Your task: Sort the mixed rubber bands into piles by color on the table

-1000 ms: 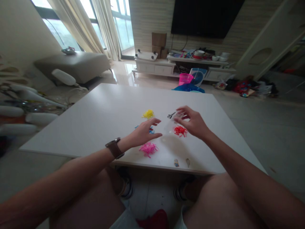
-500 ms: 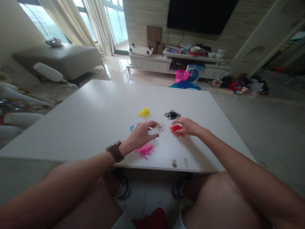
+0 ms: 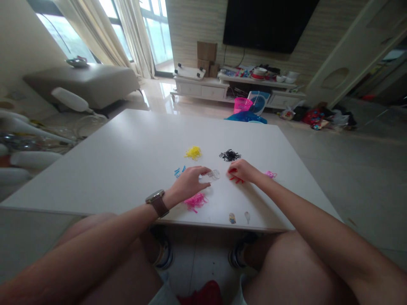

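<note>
On the white table, my left hand point(image 3: 193, 182) holds a small clear container point(image 3: 214, 174) between thumb and fingers, its round end facing right. My right hand point(image 3: 243, 170) is closed on red strips point(image 3: 237, 179) from the red pile, which it partly covers. Behind it lies a black pile point(image 3: 230, 155). A yellow pile point(image 3: 193, 153) sits beyond my left hand, and some blue pieces point(image 3: 178, 171) show beside it. Nearer me is a pink pile point(image 3: 196, 201), partly under my left wrist. A few light pink pieces point(image 3: 271, 174) lie right of my right wrist.
Two small flat stickers or charms, one yellow and blue point(image 3: 232, 218) and one pale point(image 3: 247, 217), lie near the front edge of the table point(image 3: 127, 144). A blue covered object point(image 3: 246, 116) stands past the far edge.
My right hand has closed its fingers over the red pile. The light pink pieces by my right wrist have come into view. My left hand still holds the container, and the view has shifted slightly.
</note>
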Demonstrator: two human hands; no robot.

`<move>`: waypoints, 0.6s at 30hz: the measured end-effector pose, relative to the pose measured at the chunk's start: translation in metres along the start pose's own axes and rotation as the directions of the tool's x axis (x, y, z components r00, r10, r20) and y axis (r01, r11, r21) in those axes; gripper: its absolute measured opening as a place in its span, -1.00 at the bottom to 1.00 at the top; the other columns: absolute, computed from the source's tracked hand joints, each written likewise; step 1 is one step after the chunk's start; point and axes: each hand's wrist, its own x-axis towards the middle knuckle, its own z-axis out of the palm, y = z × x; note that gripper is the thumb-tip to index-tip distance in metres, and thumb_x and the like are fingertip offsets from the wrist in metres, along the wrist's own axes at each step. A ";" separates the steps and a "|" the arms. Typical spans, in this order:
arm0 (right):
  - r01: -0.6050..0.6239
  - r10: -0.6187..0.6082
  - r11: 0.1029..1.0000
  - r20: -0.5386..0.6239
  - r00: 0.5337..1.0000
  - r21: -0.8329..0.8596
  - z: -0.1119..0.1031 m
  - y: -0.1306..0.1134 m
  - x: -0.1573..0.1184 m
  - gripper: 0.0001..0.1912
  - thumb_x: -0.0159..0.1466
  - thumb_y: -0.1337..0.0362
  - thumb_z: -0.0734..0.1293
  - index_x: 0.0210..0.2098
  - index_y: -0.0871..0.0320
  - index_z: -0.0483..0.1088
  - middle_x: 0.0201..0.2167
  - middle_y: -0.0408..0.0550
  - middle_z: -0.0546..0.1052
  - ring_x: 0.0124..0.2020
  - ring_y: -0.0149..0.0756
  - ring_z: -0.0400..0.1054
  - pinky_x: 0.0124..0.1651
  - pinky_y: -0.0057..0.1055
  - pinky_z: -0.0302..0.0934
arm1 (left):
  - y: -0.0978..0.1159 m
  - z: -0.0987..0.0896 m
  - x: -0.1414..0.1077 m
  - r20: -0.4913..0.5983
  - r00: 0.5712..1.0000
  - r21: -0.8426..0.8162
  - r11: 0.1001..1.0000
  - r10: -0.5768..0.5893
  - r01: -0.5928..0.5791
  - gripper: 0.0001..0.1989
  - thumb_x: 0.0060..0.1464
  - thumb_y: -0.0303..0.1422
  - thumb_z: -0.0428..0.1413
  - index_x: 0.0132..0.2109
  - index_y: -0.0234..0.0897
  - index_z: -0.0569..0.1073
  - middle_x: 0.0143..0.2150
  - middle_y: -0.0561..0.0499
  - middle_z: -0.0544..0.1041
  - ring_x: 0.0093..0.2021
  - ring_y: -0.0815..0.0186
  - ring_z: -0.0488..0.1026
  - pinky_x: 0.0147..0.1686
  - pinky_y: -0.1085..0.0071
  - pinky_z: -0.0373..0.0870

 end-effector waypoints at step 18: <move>-0.004 0.069 0.923 -0.155 0.985 0.385 -0.027 -0.075 -0.012 -0.85 0.16 0.19 0.43 -0.40 0.13 0.60 -0.44 -0.07 0.63 -0.40 -0.28 0.50 -0.28 -0.40 0.36 | 0.002 0.018 0.014 0.017 1.000 -0.061 0.998 0.018 -0.017 -0.64 0.04 -0.30 0.28 0.02 -0.18 0.59 -0.18 -0.05 0.63 -0.22 0.22 0.54 -0.16 0.32 0.43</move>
